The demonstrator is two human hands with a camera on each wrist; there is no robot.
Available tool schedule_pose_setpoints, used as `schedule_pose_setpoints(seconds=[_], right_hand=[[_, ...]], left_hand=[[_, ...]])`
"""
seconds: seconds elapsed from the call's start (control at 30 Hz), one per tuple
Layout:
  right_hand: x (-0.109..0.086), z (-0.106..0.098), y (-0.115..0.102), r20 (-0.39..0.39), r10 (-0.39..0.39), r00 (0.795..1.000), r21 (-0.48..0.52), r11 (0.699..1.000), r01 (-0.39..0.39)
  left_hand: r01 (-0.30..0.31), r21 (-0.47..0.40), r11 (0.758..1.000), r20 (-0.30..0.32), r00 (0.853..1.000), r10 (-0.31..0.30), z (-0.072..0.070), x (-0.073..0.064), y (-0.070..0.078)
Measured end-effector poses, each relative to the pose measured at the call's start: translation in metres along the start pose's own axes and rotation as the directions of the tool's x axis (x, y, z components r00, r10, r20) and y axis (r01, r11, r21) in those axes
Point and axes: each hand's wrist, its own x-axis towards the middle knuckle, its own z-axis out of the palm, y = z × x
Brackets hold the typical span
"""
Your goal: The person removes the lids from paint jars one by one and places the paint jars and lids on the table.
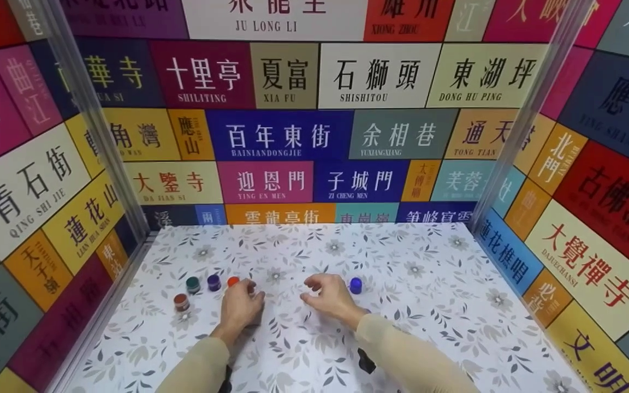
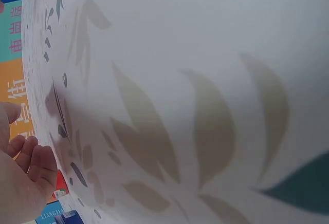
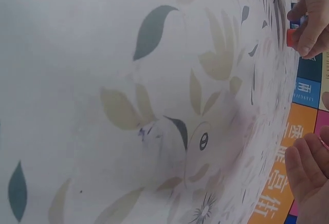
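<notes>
My left hand [image 1: 242, 304] is low over the patterned tabletop, fingers loosely bent, beside a small jar with an orange-red lid [image 1: 233, 281]. In the left wrist view that jar [image 2: 59, 185] shows just past the fingertips, and my palm looks bare. My right hand [image 1: 330, 295] hovers at centre right, thumb and fingers apart and loosely curved around nothing. A small jar with a blue lid [image 1: 355, 285] stands just beyond its back. The right wrist view shows the left hand [image 3: 314, 21] overlapping the red jar [image 3: 291, 38].
Left of the left hand stand small jars with purple [image 1: 214, 282], green [image 1: 192, 284] and brown [image 1: 181, 302] lids. The floral tabletop [image 1: 303, 349] is enclosed by upright panels [image 1: 279, 134] with coloured signs at the back and both sides.
</notes>
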Motion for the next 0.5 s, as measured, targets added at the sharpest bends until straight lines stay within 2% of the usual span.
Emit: schedule_pose_setpoints(seconds=[0.2, 0.5], right_hand=[[0.005, 0.002, -0.006, 0.021, -0.006, 1.0, 0.013, 1.0, 0.005], [0.008, 0.009, -0.007, 0.044, -0.019, 0.999, -0.007, 1.0, 0.019]], left_hand=[[0.039, 0.012, 0.999, 0.025, 0.999, -0.04, -0.007, 0.001, -0.005], [0.049, -0.013, 0.999, -0.046, 0.998, -0.049, -0.012, -0.003, -0.013]])
